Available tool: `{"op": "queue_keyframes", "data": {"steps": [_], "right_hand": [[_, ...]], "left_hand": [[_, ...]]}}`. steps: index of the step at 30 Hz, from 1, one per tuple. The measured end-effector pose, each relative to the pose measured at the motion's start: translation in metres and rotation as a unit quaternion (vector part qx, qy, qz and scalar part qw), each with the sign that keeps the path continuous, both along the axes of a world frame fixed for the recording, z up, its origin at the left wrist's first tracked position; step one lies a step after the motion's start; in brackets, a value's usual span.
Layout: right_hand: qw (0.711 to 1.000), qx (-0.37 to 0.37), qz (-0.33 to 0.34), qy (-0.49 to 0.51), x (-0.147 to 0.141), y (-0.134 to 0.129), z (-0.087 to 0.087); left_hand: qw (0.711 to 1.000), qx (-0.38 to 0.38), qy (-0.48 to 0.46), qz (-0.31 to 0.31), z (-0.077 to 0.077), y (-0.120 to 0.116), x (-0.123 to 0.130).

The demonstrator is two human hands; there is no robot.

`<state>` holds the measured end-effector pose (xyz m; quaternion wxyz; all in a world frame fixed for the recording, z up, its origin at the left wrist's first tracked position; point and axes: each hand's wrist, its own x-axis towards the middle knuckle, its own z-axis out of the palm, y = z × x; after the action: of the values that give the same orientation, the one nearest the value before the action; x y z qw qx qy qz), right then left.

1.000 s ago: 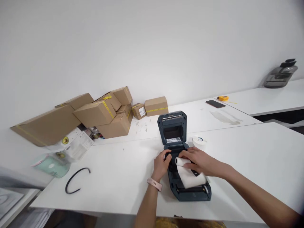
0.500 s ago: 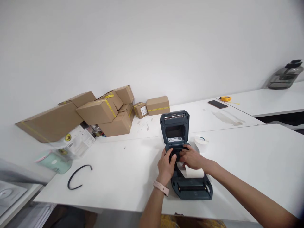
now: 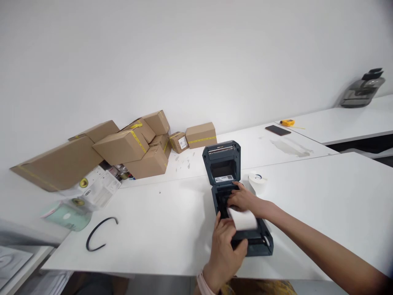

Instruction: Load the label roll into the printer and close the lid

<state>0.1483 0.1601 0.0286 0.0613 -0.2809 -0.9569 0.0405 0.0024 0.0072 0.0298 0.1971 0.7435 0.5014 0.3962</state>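
A dark blue-grey label printer (image 3: 221, 164) stands on the table with its lid tipped back. White label paper (image 3: 244, 220) curls out across its front part. My right hand (image 3: 245, 202) reaches into the bay from the right; its fingers are bent against the inside beside the paper, and what the fingertips grip is hidden. My left hand (image 3: 226, 243) is at the printer's front left, with its fingertips by the paper's left edge and its thumb spread away over the front bar. A pale pink wristband (image 3: 204, 283) is on the left wrist.
A roll of white labels (image 3: 258, 183) stands right of the printer. Cardboard boxes (image 3: 121, 147) are piled at the back left. A black curved strip (image 3: 97, 231) lies at left. Farther right are a phone (image 3: 278, 130), a yellow tape measure (image 3: 287, 122) and a bottle (image 3: 360, 92).
My left hand has moved from the printer's left inner side down to its front, beside the paper. My right hand stays in the bay. The view has shifted slightly.
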Motion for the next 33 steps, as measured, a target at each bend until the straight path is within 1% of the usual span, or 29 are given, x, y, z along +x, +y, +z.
{"op": "queue_keyframes", "data": {"steps": [4,7,12,15,17,18,19,20,21,22,23,24,25,26,27,29,30,31,33], "right_hand": [[0.999,-0.032,-0.002,-0.010,0.002,-0.004,0.011],[0.999,-0.049,-0.007,-0.013,0.005,-0.006,0.017],[0.998,-0.063,-0.011,-0.001,0.006,-0.008,0.015],[0.998,-0.066,-0.009,0.015,0.007,-0.011,0.013],[0.997,-0.068,-0.003,0.024,0.011,-0.013,0.017],[0.997,-0.071,0.005,0.035,0.013,-0.015,0.023],[0.995,-0.073,0.011,0.070,0.016,-0.015,0.031],[0.988,-0.070,0.012,0.134,0.019,-0.015,0.041],[0.973,-0.055,0.001,0.224,0.021,-0.013,0.053],[0.944,-0.028,-0.026,0.328,0.023,-0.010,0.067],[0.902,0.007,-0.066,0.427,0.024,-0.004,0.082],[0.856,0.043,-0.112,0.502,0.023,0.004,0.095],[0.824,0.064,-0.156,0.540,0.022,0.013,0.107],[0.811,0.056,-0.183,0.552,0.019,0.023,0.117],[0.810,0.024,-0.197,0.552,0.016,0.033,0.125],[0.815,-0.075,-0.193,0.541,0.010,0.047,0.132],[0.812,-0.116,-0.186,0.540,0.008,0.050,0.132],[0.808,-0.138,-0.180,0.544,0.008,0.048,0.131],[0.799,-0.133,-0.173,0.561,0.010,0.034,0.123]], "left_hand": [[0.990,0.139,0.019,0.017,-0.027,-0.010,0.007],[0.979,0.198,0.032,0.029,-0.037,-0.015,0.009],[0.969,0.242,0.045,0.038,-0.039,-0.027,0.012],[0.968,0.236,0.063,0.048,-0.042,-0.032,0.013],[0.968,0.235,0.075,0.050,-0.044,-0.034,0.013],[0.967,0.238,0.078,0.049,-0.045,-0.034,0.013],[0.966,0.243,0.078,0.046,-0.046,-0.034,0.012],[0.965,0.246,0.078,0.043,-0.046,-0.034,0.012],[0.965,0.248,0.078,0.041,-0.046,-0.034,0.012],[0.964,0.248,0.080,0.041,-0.046,-0.034,0.012],[0.964,0.249,0.083,0.044,-0.046,-0.034,0.012],[0.963,0.249,0.088,0.048,-0.045,-0.035,0.012],[0.963,0.248,0.094,0.052,-0.044,-0.036,0.012],[0.962,0.246,0.100,0.055,-0.043,-0.037,0.012],[0.962,0.246,0.105,0.056,-0.043,-0.037,0.012],[0.961,0.246,0.111,0.055,-0.043,-0.039,0.013],[0.961,0.247,0.113,0.053,-0.044,-0.039,0.013],[0.960,0.249,0.114,0.052,-0.045,-0.040,0.013],[0.959,0.256,0.112,0.055,-0.050,-0.041,0.014]]}}
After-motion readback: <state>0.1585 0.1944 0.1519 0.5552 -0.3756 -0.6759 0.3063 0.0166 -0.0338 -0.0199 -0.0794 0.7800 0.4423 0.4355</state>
